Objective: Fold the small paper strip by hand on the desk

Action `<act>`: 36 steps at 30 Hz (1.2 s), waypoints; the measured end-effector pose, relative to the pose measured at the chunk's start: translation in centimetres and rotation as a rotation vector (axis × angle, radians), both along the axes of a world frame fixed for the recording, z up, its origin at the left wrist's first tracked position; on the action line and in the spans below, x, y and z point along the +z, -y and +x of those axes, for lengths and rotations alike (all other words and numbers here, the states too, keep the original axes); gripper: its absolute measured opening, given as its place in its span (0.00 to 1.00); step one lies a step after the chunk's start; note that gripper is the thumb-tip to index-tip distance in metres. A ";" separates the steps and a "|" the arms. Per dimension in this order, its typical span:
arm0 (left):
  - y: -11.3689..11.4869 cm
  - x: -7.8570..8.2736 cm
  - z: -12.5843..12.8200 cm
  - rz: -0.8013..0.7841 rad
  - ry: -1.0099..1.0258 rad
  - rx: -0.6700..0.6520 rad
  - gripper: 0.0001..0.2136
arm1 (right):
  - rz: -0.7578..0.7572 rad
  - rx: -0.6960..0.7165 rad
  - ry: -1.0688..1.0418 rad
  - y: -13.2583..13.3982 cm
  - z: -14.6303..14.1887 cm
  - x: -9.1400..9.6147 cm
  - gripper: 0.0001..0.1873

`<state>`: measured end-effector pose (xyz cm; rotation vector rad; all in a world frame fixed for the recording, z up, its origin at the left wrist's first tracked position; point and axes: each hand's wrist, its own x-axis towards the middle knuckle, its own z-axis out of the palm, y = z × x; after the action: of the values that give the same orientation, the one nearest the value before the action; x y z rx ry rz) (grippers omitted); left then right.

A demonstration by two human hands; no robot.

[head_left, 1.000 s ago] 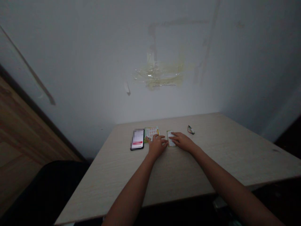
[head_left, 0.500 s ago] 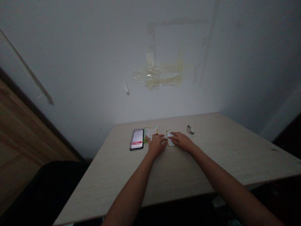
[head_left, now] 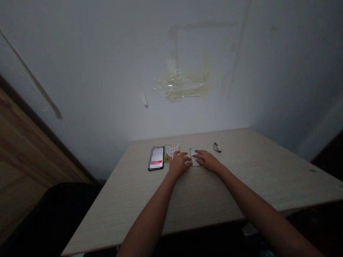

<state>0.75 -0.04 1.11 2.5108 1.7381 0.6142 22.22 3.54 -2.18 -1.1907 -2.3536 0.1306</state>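
My left hand (head_left: 179,164) lies flat on the pale wooden table (head_left: 241,185), fingers spread, fingertips resting on a green-edged printed card (head_left: 173,149). My right hand (head_left: 208,160) also lies flat with fingers stretched out, covering part of a smaller card (head_left: 193,157) just right of the left hand. The two hands nearly touch at that smaller card. A black phone (head_left: 156,158) with a lit screen lies left of the green card.
A small crumpled wrapper (head_left: 217,147) lies on the table right of my right hand. The table stands against a white wall with yellowed tape remains (head_left: 182,85). A dark chair back (head_left: 53,210) is at lower left, wooden panelling beyond it.
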 end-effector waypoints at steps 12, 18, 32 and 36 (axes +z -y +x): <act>0.2 0.1 -0.1 -0.021 0.019 -0.006 0.12 | 0.010 0.002 0.007 0.4 0.0 0.3 0.19; 0.2 -0.1 -0.2 -0.005 -0.003 -0.009 0.13 | -0.004 -0.003 0.009 0.8 -0.1 0.7 0.19; -0.1 0.2 -0.2 -0.036 -0.038 -0.005 0.13 | 0.000 -0.003 0.028 0.8 -0.1 0.6 0.19; -0.3 0.5 -0.2 -0.073 -0.068 -0.005 0.15 | -0.030 -0.011 -0.065 0.6 0.0 0.2 0.22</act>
<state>0.52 0.30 1.61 2.5146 1.7409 0.4616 22.20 2.91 -1.94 -1.1952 -2.2964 0.1981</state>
